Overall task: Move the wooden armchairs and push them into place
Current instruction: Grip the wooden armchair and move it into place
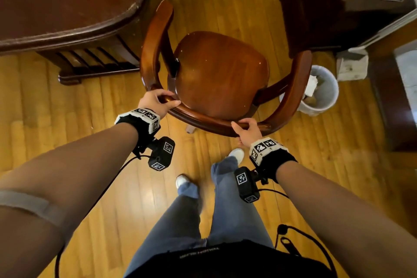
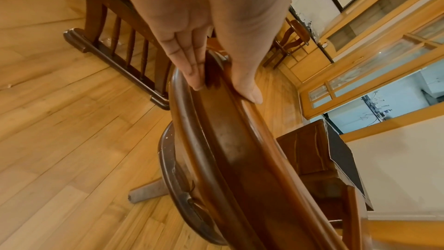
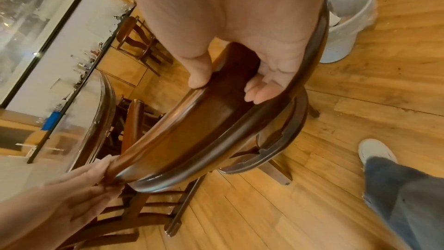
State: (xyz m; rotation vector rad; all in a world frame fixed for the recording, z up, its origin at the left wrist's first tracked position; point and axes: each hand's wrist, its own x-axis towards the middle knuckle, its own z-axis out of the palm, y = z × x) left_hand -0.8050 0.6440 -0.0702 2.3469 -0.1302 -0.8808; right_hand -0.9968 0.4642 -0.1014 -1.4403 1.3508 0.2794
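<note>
A dark wooden armchair (image 1: 220, 72) with a round seat and a curved back rail stands on the plank floor in front of me, its open side facing away. My left hand (image 1: 158, 100) grips the left part of the back rail (image 2: 216, 121), fingers on one side and thumb on the other. My right hand (image 1: 246, 130) grips the rail (image 3: 204, 121) further right, thumb over the top and fingers curled under. The chair's left armrest (image 1: 158, 38) reaches toward the corner of the dark wooden table (image 1: 67, 2).
The table's slatted base (image 1: 94, 63) stands left of the chair. A dark wooden cabinet (image 1: 338, 7) is at the far right, with a white waste bin (image 1: 320, 90) beside the chair's right arm. My legs and white shoes (image 1: 235, 154) are just behind the chair. Another chair (image 3: 137, 39) stands by the far wall.
</note>
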